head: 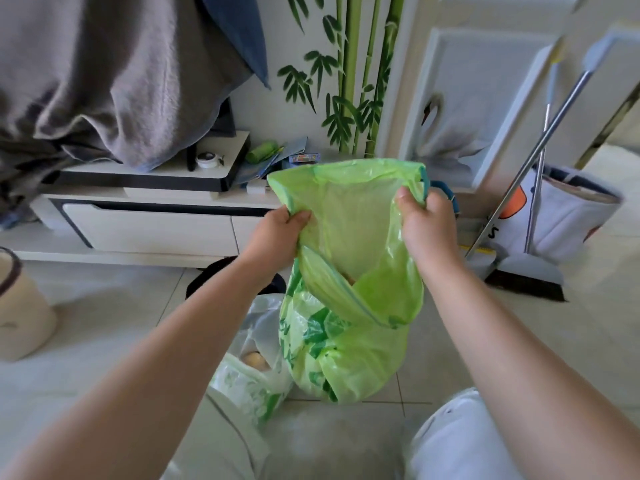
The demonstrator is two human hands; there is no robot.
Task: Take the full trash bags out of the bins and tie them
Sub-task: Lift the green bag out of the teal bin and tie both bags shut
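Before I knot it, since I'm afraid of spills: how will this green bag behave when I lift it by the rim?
The green bag is thin film, so it will likely sag and swing under the left hand and right hand. Its bulging bottom suggests some weight, so the rim may stretch. The film looks glossy, possibly slippery.

My arms are bare from the wrists up to the edge of view, with no sleeves, watch or rings showing on my left hand (277, 233) or right hand (427, 225). Below, pale light-grey trousers (460, 441) cover my knees.
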